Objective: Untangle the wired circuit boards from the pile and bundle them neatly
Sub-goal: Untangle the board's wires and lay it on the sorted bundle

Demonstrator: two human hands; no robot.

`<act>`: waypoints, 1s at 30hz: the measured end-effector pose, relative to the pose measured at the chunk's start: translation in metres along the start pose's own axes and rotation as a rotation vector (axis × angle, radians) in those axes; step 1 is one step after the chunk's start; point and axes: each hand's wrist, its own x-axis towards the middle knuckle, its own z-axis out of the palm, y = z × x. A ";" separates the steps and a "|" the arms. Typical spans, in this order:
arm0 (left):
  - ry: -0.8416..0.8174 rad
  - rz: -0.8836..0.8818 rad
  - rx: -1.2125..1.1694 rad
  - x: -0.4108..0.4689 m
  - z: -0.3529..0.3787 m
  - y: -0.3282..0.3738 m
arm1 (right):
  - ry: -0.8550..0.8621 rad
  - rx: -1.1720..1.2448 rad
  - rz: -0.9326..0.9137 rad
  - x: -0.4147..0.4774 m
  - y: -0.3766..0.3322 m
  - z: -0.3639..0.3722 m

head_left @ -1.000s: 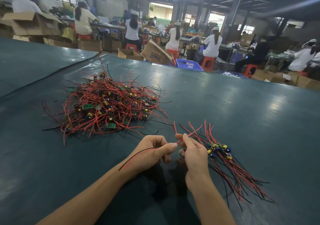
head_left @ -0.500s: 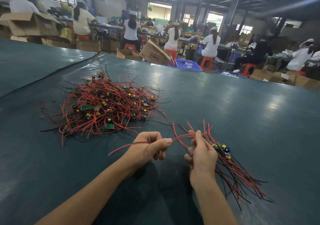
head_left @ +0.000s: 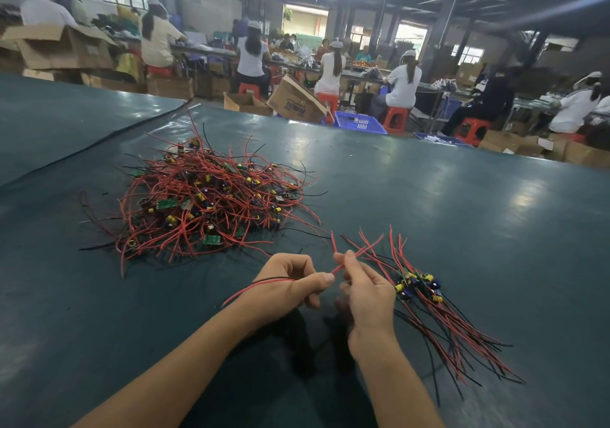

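A tangled pile [head_left: 211, 203] of small green circuit boards with red and black wires lies on the dark green table [head_left: 462, 229], to the left of centre. A sorted bundle [head_left: 425, 292] of boards with wires laid side by side rests at the right. Between them, my left hand [head_left: 290, 282] pinches a red and a black wire [head_left: 260, 284] that trail back over its wrist. My right hand [head_left: 366, 289] pinches the red wire's other stretch [head_left: 356, 254], which points up and right. The board on this wire is hidden by my hands.
The table's far edge runs across the middle of the view. Beyond it stand cardboard boxes [head_left: 297, 100], a blue crate [head_left: 359, 122], red stools and several seated people at workbenches. A seam in the table cover [head_left: 99, 150] runs at the left.
My hands have come closer together again and dropped a little lower. The wire tail trailing over my left wrist has shifted and lies nearer my forearm.
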 end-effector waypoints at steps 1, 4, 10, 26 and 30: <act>-0.021 -0.004 0.005 0.000 0.002 0.001 | 0.034 0.039 0.023 0.004 -0.002 -0.003; -0.088 -0.012 0.017 -0.004 0.005 0.004 | 0.131 0.149 0.046 0.015 -0.009 -0.013; -0.175 -0.015 -0.030 -0.009 0.001 0.012 | 0.211 0.290 -0.016 0.025 -0.014 -0.021; 0.246 -0.171 -0.427 0.004 -0.006 0.006 | 0.127 0.333 -0.159 0.013 -0.024 -0.019; 0.283 -0.193 -0.463 0.007 -0.009 0.005 | 0.036 0.378 -0.139 0.009 -0.026 -0.018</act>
